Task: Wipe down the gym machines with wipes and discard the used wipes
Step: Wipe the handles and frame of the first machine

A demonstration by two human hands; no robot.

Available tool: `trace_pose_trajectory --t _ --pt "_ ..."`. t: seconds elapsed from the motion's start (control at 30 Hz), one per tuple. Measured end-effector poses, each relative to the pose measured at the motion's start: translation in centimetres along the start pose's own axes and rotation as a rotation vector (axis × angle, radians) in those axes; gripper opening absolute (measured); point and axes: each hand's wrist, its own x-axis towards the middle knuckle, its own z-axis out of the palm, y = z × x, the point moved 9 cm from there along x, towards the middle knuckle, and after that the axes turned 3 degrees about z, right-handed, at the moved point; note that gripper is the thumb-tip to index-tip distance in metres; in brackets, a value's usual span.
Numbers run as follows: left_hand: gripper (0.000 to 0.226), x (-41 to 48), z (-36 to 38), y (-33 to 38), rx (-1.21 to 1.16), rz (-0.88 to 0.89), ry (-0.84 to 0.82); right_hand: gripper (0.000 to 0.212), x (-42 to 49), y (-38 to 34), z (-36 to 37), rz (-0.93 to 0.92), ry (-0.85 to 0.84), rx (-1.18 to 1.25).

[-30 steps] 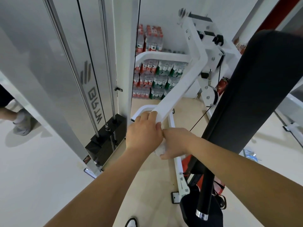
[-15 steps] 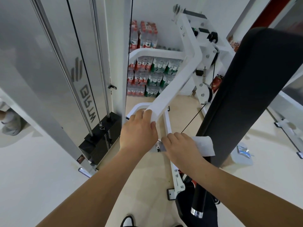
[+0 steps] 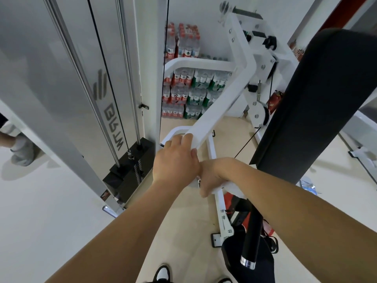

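Grip of left hand (image 3: pixel 175 160) round white machine arm (image 3: pixel 214 119); right hand (image 3: pixel 212 176) clutching wipe (image 3: pixel 234 187), touching left hand.

A single wide-angle view, worn on the person's head, faces forward and steeply down. The white machine arm (image 3: pixel 214 119) sits close below, near centre. The floor (image 3: pixel 51 201) spreads underneath, and stacked water bottles (image 3: pixel 183 94) lie far ahead.

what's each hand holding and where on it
Left hand grips the white lever arm at its lower end; right hand clutches a white wipe, mostly hidden under the palm.
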Motion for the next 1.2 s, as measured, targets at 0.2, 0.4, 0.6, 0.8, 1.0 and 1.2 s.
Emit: trace_pose_trajectory --t 0.2,0.4,0.6,0.8,1.0,1.2 --pt "0.04 -0.1 0.2 0.0 0.007 -0.008 0.005 0.028 -3.8 -0.8 -0.1 0.044 1.022 -0.304" --pt "0.043 0.0 0.4 -0.2 -0.008 -0.007 -0.011 0.012 -4.3 -1.3 -0.4 -0.012 1.076 -0.294" --pt "0.041 -0.1 0.2 -0.2 -0.013 0.026 -0.002 0.022 -4.0 5.9 -0.4 0.066 0.159 0.19" --pt "0.037 0.0 0.6 0.2 0.078 0.026 -0.009 0.013 -3.5 6.2 -0.3 0.162 0.222 -0.009" --pt "0.038 0.2 0.6 0.2 0.102 0.017 -0.029 0.055 -3.1 -1.7 -0.4 0.051 0.913 -0.287" --pt "0.04 0.1 0.5 0.1 0.05 0.034 -0.048 0.012 -4.2 -0.1 -0.2 -0.046 0.749 -0.305"
